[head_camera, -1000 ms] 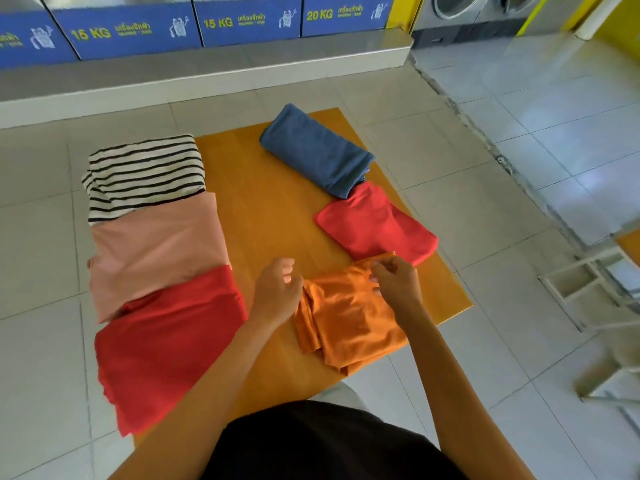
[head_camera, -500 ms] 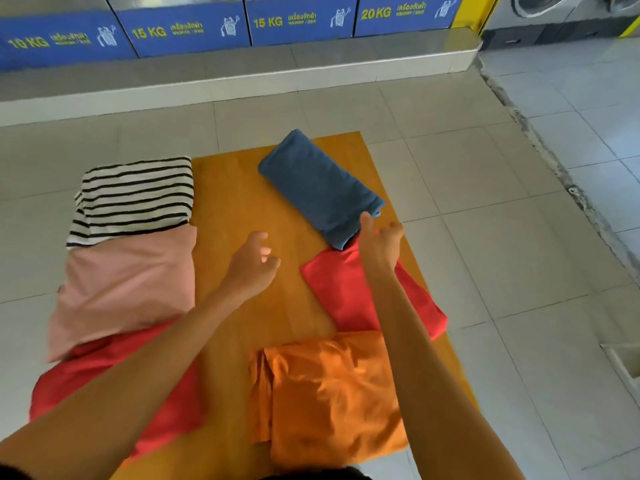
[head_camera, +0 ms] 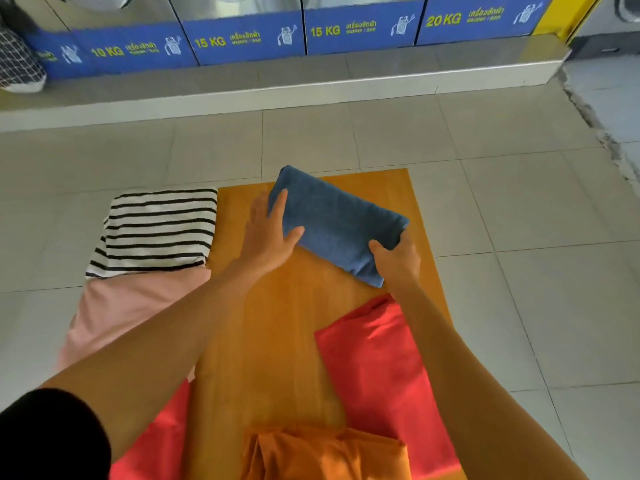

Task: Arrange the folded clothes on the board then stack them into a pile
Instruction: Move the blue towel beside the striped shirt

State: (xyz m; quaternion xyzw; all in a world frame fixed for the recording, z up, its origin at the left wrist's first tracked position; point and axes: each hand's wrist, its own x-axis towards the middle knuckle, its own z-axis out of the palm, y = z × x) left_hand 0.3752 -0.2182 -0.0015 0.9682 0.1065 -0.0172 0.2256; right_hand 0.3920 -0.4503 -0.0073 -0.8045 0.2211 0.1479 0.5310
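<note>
At the far end of the orange wooden board (head_camera: 298, 323), which lies flat on the tiled floor (head_camera: 519, 271), a folded blue cloth (head_camera: 339, 223) sits at a slant between both hands. On its left end the left hand (head_camera: 268, 233) lies flat, fingers spread, thumb pressing the top of the fabric. At the near right corner the right hand (head_camera: 396, 259) pinches the cloth, thumb on top and fingers curled under the edge. The 2 hands are apart, each in contact with the same cloth.

Nearer on the right side of the board lies a folded red cloth (head_camera: 377, 372), partly under the right forearm. Just nearer still, a folded orange cloth (head_camera: 322, 455) sits at the near edge of the view. Along the board's left edge, 3 more folded pieces lie in a row, overhanging onto the floor: a black-and-white striped cloth (head_camera: 156, 230) farthest, a pink cloth (head_camera: 131, 306) touching it, and a second red cloth (head_camera: 162, 441) nearest, largely hidden by the left arm. Blue washing-machine panels (head_camera: 242, 39) marked 10 KG, 15 KG and 20 KG line the far wall.
</note>
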